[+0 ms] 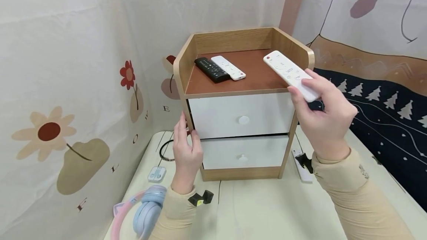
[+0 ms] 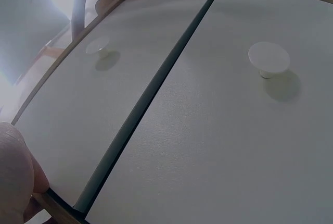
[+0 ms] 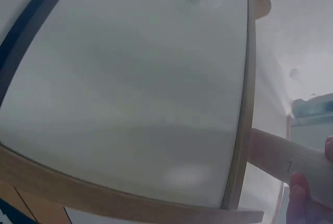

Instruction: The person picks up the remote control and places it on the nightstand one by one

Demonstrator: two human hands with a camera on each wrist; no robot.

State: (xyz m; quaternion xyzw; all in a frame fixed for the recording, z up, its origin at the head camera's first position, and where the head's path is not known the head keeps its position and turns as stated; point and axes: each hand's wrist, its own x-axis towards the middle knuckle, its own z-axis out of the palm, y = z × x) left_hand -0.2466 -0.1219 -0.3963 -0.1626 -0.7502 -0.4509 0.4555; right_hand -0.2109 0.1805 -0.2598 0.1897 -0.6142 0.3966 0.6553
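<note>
The right hand (image 1: 328, 112) pinches a white remote (image 1: 289, 72) between thumb and fingers, above the right part of the cabinet (image 1: 233, 35) top. The left hand (image 1: 187, 155), its fingers rather straight, touches the cabinet's left side. To lay the remote well, I would steady the cabinet lightly, lower the remote flat, and avoid pushing the black remote (image 1: 211, 70) and second white remote (image 1: 228, 67).

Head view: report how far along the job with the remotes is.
Looks done: a black remote and a white remote lie together on the cabinet's brown top.
In hand: the right hand holds another white remote near the top's right side, not yet set down; the left hand touches the cabinet's left side.
Probably left: setting that one down, perhaps also the white, remote-like object on the table.
</note>
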